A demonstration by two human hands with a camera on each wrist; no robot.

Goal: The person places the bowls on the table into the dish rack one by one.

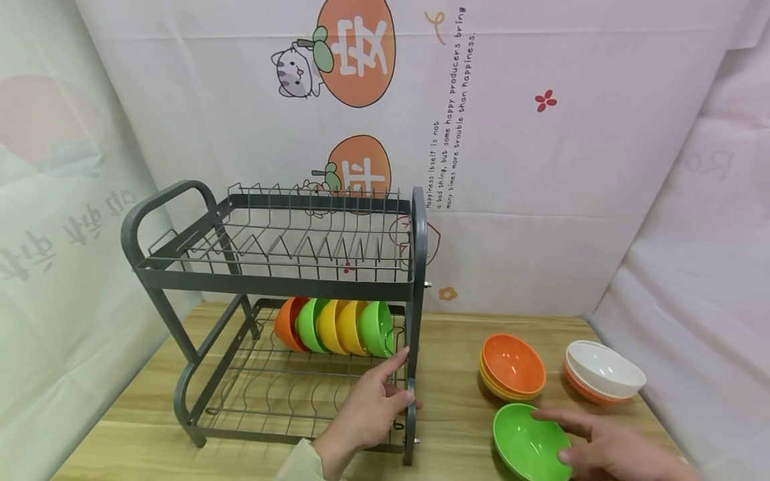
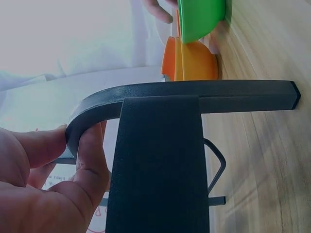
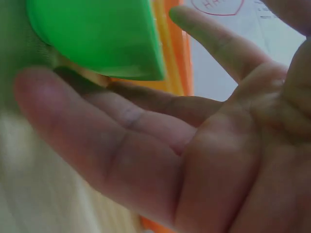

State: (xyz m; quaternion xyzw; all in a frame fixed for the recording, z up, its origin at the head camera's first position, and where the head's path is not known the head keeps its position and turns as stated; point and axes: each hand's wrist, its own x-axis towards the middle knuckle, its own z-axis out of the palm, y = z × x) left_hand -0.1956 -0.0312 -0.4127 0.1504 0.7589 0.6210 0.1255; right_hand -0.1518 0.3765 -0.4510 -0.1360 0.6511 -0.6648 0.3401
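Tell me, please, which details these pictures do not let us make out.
- Head view: the near edge of the green bowl, cut off by the picture's bottom.
- Head view: the inside of a yellow bowl, hidden by the orange bowl nested in it.
- Left wrist view: much of the rack, cut off by the picture's bottom.
- Right wrist view: small backdrop print, blurred.

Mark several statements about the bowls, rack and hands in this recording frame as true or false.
1. The left hand grips the frame of the dish rack. True.
2. The five racked bowls stand on the upper tier. False: they stand on the lower tier.
3. The bowl nearest the right hand is a green bowl. True.
4. The far-right stack has an orange bowl on top. False: a white bowl is on top, with orange showing beneath.
5. The racked row begins at the left with orange. True.
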